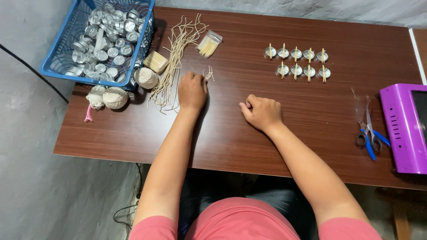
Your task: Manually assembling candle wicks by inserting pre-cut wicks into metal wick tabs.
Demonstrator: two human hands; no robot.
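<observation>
cotton wick strands beyond left hand, limp, light (pinch mid-length); left fingers curled by short wick bits, right hand fisted, contents unclear.

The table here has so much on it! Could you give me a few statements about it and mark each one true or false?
1. The blue basket holds small metal cups. True.
2. The scissors lie beside the left hand. False: they lie far right, near the purple machine.
3. Nine metal cups with sticks stand in two rows. True.
4. The right hand holds a ball of string. False: the string balls lie by the basket.
</observation>
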